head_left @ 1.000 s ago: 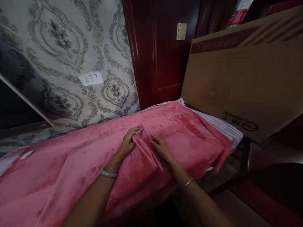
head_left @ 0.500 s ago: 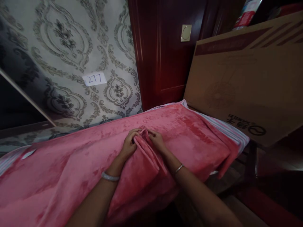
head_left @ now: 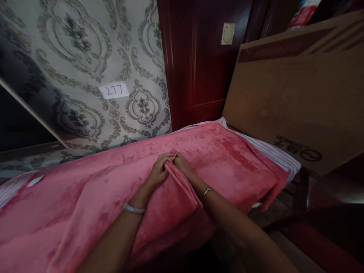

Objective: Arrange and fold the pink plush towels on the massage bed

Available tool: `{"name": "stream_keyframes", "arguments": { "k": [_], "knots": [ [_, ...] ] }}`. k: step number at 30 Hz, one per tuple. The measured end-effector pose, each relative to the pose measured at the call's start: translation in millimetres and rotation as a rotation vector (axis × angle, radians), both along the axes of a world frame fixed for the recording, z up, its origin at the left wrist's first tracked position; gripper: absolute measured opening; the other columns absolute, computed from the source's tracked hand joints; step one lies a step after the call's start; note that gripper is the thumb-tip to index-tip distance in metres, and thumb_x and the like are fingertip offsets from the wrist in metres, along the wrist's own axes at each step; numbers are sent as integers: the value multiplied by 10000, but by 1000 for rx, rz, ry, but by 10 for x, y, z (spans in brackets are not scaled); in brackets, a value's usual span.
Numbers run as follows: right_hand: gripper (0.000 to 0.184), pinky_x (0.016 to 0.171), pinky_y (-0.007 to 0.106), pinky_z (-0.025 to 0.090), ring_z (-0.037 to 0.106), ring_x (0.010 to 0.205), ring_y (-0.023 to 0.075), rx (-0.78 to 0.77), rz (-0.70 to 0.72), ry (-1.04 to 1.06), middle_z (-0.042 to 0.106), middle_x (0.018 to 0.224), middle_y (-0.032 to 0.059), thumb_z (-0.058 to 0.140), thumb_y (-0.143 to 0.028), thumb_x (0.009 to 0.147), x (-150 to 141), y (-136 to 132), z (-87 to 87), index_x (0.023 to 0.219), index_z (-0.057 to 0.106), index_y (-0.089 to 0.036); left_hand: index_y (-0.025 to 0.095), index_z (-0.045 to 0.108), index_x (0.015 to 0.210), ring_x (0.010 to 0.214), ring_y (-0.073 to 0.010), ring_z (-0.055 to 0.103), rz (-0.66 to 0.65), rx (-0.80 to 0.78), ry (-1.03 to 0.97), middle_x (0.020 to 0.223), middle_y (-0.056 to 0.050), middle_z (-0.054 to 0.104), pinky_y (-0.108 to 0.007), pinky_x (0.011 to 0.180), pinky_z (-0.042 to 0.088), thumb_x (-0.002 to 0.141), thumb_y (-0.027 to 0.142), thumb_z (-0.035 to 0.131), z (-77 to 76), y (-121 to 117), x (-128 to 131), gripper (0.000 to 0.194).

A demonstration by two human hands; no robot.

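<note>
Here, brown printed cardboard box (head_left: 301, 87): at two o'clock, its contents unseen; a red-and-white object (head_left: 306, 15) shows above the top edge, inside or behind I cannot tell.
Pink plush blanket (head_left: 113, 182): spread across the centre from eight to nearly four o'clock, a striped cloth (head_left: 274, 151) showing from under it at three.
Left hand (head_left: 159, 171): closed around a raised fold of the blanket, at the centre.
Right hand (head_left: 182, 165): pinching that fold, just beside the left.
Patterned grey wallpaper (head_left: 143, 106): at ten o'clock, bearing white paper marked "277" (head_left: 115, 90).
Dark red panelled wood (head_left: 207, 76): toward one, with a square cream plate (head_left: 228, 34).
Shadow, four to six o'clock: swallows most detail; forearms cut off below.
</note>
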State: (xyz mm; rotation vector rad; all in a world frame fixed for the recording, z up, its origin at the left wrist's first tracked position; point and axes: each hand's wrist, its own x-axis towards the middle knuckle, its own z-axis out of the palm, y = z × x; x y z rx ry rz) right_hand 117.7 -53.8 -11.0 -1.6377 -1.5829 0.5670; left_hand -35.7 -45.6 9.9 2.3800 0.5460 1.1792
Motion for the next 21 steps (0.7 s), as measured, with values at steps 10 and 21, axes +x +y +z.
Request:
{"name": "stream_keyframes", "arguments": {
  "k": [10, 21],
  "knots": [
    [331, 944, 412, 548, 711, 981, 241, -18, 7, 322, 778, 1058, 76, 561, -189, 846, 596, -714, -118, 1100, 772, -172, 225, 605, 925, 1206, -249, 591, -15, -46, 61, 1218, -109, 677, -468, 1055, 474, 859, 297, 546, -4, 8, 10, 114],
    [404, 988, 404, 519, 681, 1050, 214, 83, 166, 523, 751, 1148, 63, 536, -193, 825, 440, -1345, -277, 1160, 760, -221, 208, 631, 917, 1214, -274, 605, -58, -222, -52, 1233, -126, 669, -488, 1084, 447, 825, 334, 662, 4, 13, -13, 159]
  ]
}}
